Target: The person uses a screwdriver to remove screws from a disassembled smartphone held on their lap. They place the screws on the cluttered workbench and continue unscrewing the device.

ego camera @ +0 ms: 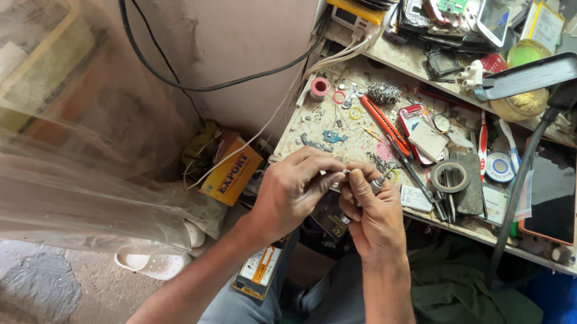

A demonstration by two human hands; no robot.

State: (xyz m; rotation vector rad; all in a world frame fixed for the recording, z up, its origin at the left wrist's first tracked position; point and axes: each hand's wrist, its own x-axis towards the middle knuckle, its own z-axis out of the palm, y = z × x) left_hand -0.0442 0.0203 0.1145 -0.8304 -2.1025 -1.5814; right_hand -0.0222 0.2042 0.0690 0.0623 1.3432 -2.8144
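We count two hands, both ours, meeting over the lap at the bench's front edge. Left hand [293,190]: fingers curled in, thumb and forefinger pinched on a small part [337,181]; what it is we cannot make out. Right hand [370,213]: closed around a screwdriver [377,183], its metal tip showing just above the knuckles and pointing up toward the bench. The two hands touch at the fingertips, with the part between them, mostly hidden.

On the bench [475,231] we count one tape roll [451,176], one pink spool [320,87], one pair of orange-handled pliers [384,125] and one phone [552,193] in an orange case near the right end. One lamp [532,75] with a dark flat head hangs over the right side. Screws and small parts are scattered across the top, too many and too fine to count.

The upper shelf holds a pile of phones and circuit boards [437,16], cut off by the top edge; we cannot get a count. Below the bench: one yellow box [233,171], one white sandal [153,262], one green cloth [477,293]. A hazy plastic sheet [52,116] blurs whatever lies on the left.
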